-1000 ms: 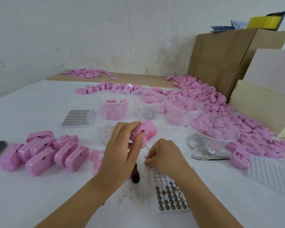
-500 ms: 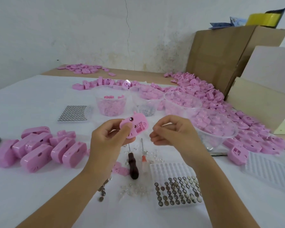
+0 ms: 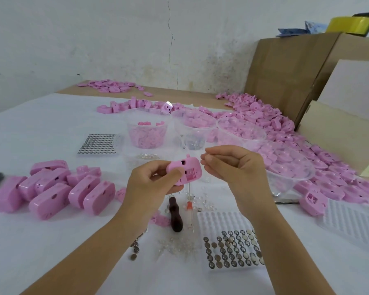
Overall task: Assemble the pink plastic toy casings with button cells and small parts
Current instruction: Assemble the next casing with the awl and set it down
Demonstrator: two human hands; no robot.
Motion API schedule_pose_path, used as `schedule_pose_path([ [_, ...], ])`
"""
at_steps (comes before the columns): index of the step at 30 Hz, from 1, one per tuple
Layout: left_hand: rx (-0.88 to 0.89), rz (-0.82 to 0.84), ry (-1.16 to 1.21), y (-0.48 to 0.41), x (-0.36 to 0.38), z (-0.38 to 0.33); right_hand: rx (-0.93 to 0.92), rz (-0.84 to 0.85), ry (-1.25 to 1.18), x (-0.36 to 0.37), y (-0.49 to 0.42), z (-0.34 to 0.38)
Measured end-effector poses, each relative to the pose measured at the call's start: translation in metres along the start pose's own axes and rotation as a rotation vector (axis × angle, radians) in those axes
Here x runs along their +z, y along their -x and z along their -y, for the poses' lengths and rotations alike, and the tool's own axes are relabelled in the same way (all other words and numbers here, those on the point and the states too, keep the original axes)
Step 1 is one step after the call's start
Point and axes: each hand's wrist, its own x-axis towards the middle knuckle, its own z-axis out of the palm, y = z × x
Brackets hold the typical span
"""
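My left hand [image 3: 152, 182] grips a pink toy casing [image 3: 186, 170] above the table, its open back turned toward me. Just right of it, my right hand [image 3: 232, 167] has its fingers curled and pinches a small part too tiny to make out. A clear tray of button cells [image 3: 230, 250] lies near me under my right forearm. Three loose cells [image 3: 135, 249] sit by my left wrist. Closed pink casings [image 3: 51, 192] are heaped at the left.
A dark-handled screwdriver [image 3: 175, 216] and a thin red-collared tool [image 3: 189, 206] lie below my hands. Clear tubs [image 3: 147, 133] of pink parts stand behind. A big pile of pink halves [image 3: 307, 158] runs along the right beside cardboard boxes [image 3: 296, 77]. Another cell sheet [image 3: 99, 143] lies left.
My right hand lifted from the cell tray and came up beside the casing with something pinched. My left hand turned the casing's open back toward me and moved nearer.
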Motion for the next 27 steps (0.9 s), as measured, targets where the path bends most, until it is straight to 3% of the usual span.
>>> schedule_pose_path([
  [5, -0.005, 0.019, -0.034, 0.000, 0.000, 0.001, -0.053, 0.025, 0.164, 0.006, 0.001, -0.002],
  [10, 0.011, 0.038, -0.069, 0.000, -0.001, 0.003, 0.128, 0.091, 0.033, 0.011, 0.003, -0.007],
  [21, 0.106, 0.112, -0.068, 0.002, -0.001, 0.003, 0.182, 0.138, -0.134, 0.011, 0.002, -0.009],
  [27, 0.180, 0.128, -0.200, 0.003, -0.004, 0.005, 0.152, 0.188, 0.035, 0.010, 0.004, -0.006],
])
